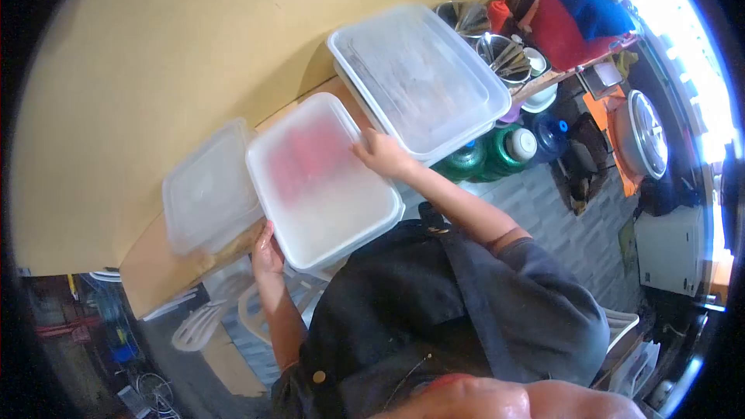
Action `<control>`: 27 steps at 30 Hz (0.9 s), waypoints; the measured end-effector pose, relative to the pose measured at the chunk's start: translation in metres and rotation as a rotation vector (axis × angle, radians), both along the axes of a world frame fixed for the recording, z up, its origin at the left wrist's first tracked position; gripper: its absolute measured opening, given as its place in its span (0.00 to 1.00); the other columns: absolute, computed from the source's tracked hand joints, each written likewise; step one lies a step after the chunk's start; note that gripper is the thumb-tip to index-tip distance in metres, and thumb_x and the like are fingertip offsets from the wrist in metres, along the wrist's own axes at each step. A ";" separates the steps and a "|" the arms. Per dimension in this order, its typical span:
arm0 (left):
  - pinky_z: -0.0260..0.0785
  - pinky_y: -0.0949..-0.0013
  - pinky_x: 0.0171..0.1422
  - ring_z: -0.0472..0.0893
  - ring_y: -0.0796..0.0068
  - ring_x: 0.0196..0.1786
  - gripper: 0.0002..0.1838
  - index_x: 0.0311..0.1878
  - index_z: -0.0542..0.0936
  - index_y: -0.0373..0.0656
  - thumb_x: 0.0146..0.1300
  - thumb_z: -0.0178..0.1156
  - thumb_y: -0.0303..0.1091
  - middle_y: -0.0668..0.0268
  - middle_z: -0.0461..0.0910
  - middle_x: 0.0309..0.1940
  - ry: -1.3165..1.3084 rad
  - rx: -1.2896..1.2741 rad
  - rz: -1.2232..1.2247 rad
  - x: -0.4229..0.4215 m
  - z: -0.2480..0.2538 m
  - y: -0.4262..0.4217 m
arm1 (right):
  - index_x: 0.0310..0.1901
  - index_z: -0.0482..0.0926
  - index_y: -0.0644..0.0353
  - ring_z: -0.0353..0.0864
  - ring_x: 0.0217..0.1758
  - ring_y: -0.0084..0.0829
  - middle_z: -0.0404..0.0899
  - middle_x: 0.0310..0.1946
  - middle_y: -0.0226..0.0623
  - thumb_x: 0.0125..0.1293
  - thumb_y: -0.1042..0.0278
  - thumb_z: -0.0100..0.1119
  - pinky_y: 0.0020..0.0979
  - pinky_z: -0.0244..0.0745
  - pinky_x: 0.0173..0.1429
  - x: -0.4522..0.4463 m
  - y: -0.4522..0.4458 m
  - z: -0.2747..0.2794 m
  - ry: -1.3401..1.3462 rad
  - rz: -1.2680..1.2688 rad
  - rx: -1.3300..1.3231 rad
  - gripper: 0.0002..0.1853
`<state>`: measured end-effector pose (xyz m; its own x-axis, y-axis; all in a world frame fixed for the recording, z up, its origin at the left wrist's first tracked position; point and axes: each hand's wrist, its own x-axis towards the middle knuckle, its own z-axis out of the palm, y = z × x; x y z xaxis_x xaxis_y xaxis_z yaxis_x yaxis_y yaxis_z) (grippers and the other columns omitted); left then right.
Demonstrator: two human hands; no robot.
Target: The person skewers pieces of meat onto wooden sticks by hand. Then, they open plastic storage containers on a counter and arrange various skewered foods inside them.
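A white rectangular plastic container [334, 217] is in front of me at the table's edge, tilted in view. Something red shows blurred through its cloudy top, toward the far end. My left hand [268, 254] grips its near left side, with the thumb up by the rim. On the right rim, my right hand [382, 154] has its fingers curled over the edge; the fingertips are partly hidden. To the left lies a translucent plastic lid [209, 190]. A larger translucent lidded container [423, 81] sits to the right, close to my right hand.
Beyond the large container stand metal holders with utensils [504, 58], a red bottle [498, 14] and red and blue cloths [586, 0]. Green bottles [489, 157] stand below on the tiled floor. A white plastic chair [206, 326] is under the table's left side. A wall [178, 46] rises behind the table.
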<state>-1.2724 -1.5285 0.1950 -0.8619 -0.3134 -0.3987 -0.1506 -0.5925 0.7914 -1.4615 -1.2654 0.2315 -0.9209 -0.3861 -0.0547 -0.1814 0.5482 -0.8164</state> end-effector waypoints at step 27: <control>0.66 0.63 0.56 0.74 0.66 0.49 0.15 0.48 0.72 0.36 0.60 0.55 0.34 0.61 0.76 0.44 -0.078 0.077 0.068 -0.076 -0.067 0.001 | 0.38 0.78 0.58 0.72 0.41 0.35 0.73 0.32 0.33 0.43 0.70 0.64 0.35 0.66 0.44 0.004 0.136 0.041 0.709 0.416 0.347 0.16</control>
